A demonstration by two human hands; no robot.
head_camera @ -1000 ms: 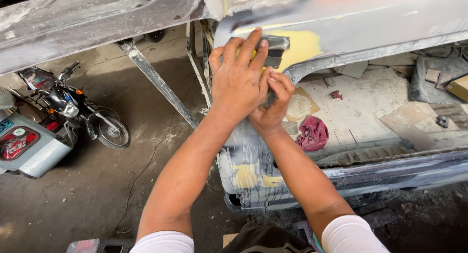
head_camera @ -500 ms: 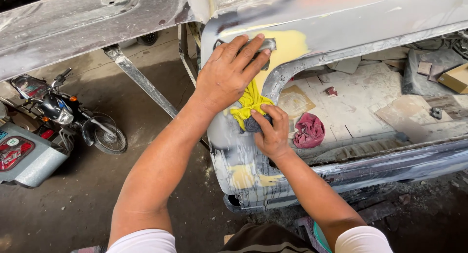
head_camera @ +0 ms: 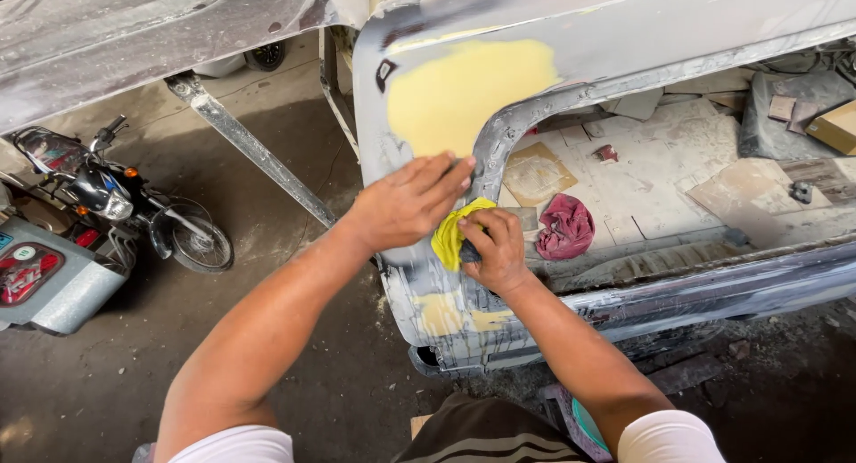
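A black motorcycle [head_camera: 125,204] stands at the left on the dusty concrete floor [head_camera: 107,374], its front wheel turned toward a slanted metal strut [head_camera: 254,151]. Just beside it, at the left edge, sits a grey box with red panels [head_camera: 40,280]. Inside the open trunk a crumpled red rag [head_camera: 564,227] lies near a square brown sheet [head_camera: 533,173]. A small red object [head_camera: 606,153] rests further back, and a cardboard box [head_camera: 838,126] sits at the far right
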